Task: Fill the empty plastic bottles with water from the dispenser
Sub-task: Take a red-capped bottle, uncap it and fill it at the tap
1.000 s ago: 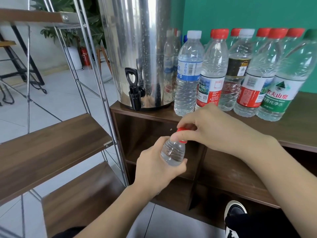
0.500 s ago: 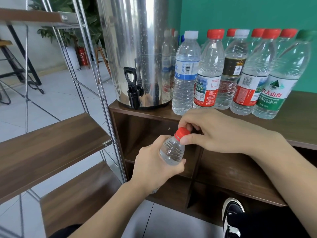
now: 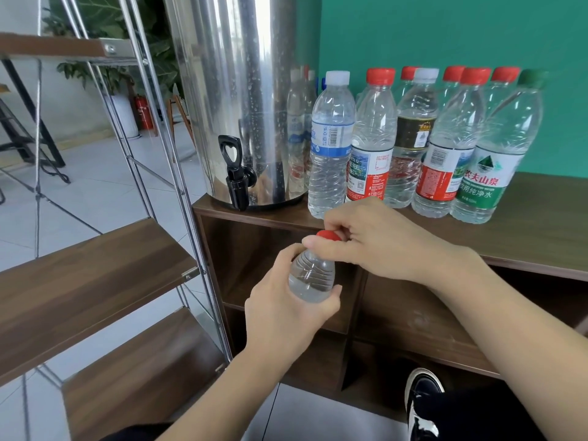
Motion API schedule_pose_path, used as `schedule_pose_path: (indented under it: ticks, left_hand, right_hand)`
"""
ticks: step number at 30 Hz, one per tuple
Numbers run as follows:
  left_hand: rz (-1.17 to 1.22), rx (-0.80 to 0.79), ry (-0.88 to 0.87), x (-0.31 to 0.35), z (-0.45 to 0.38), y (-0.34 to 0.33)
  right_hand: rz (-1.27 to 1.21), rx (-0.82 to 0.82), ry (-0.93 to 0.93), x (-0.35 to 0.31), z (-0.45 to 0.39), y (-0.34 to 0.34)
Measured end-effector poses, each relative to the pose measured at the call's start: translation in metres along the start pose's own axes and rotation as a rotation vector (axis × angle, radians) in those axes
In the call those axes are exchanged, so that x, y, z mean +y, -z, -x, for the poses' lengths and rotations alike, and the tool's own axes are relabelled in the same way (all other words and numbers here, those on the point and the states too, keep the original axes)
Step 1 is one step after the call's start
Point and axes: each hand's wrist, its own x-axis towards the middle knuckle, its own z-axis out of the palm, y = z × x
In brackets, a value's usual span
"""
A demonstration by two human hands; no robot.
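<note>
Fingers (image 3: 321,241) of right hand (image 3: 378,240): pinched on red cap (image 3: 329,235). Left hand (image 3: 286,310): wrapped round bottle (image 3: 311,276), just below. Beyond fingers, on surface (image 3: 541,224): dispenser (image 3: 235,100), row of capped bottles (image 3: 413,144).

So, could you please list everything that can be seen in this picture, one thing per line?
water dispenser: one, shiny steel, black tap, left end of the cabinet top
cabinet: one, dark brown wood, open compartments below
standing bottles: at least eight, clear, capped red, white or green, in a row right of the dispenser, more partly hidden behind
held bottle: one, clear, in front of the cabinet
red cap: one, on the held bottle
shelf rack: one, metal frame, brown boards, at left
plant: green, background left
fire extinguisher: one, red, on the floor behind
shoe: one, black and white, bottom right
left hand: grips the held bottle
right hand: pinches the red cap
</note>
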Motion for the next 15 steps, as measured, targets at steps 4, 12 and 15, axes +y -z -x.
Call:
schedule_pose_path:
  ticks: [4,12,15]
  left_hand:
    - [0.111,0.031,0.041,-0.004,0.004,-0.006]
    - [0.184,0.03,0.156,-0.008,0.0,-0.018]
    - [0.188,0.057,0.21,-0.011,-0.006,-0.016]
  right_hand:
    - [-0.024,0.056,0.009,0.0,-0.006,0.009]
    - [-0.041,0.103,-0.062,0.012,-0.004,0.024]
    - [0.07,0.276,-0.271,0.039,0.005,0.035]
